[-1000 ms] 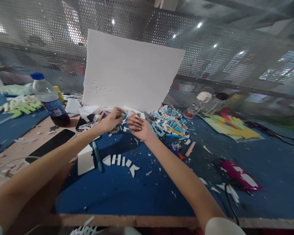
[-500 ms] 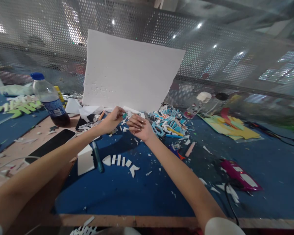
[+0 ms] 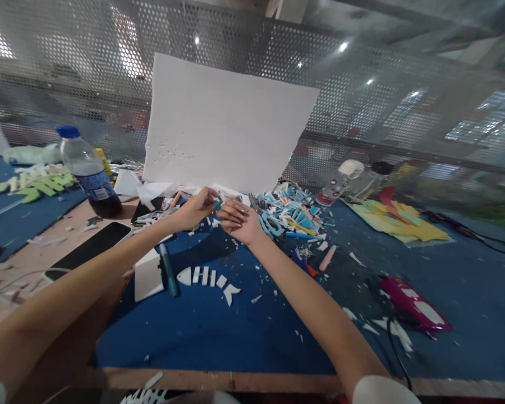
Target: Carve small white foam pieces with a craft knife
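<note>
Above the middle of the table my left hand [image 3: 197, 209] pinches a small teal piece [image 3: 217, 205] whose kind I cannot make out. My right hand [image 3: 239, 220] is close beside it, fingers curled in; anything they hold is hidden. Nearer to me a fish skeleton of white foam pieces [image 3: 204, 275] lies on the blue table: a head, several short strips and a tail. A teal marker [image 3: 169, 270] and a white foam block [image 3: 148, 276] lie to its left. Beyond my right hand are blue-handled scissors [image 3: 271, 223] among a heap of blue and white scraps [image 3: 297, 207].
A large white foam board [image 3: 231, 126] stands upright behind my hands, against perforated metal sheeting. At left are a drink bottle [image 3: 93, 178] and a black phone [image 3: 90, 249]. A magenta device [image 3: 416, 304] with a cord and yellow sheets [image 3: 416, 221] are at right.
My left hand has shifted slightly right, and its teal piece shows a little more plainly beside my right fingers. The other things lie as before; the view has moved a little.
</note>
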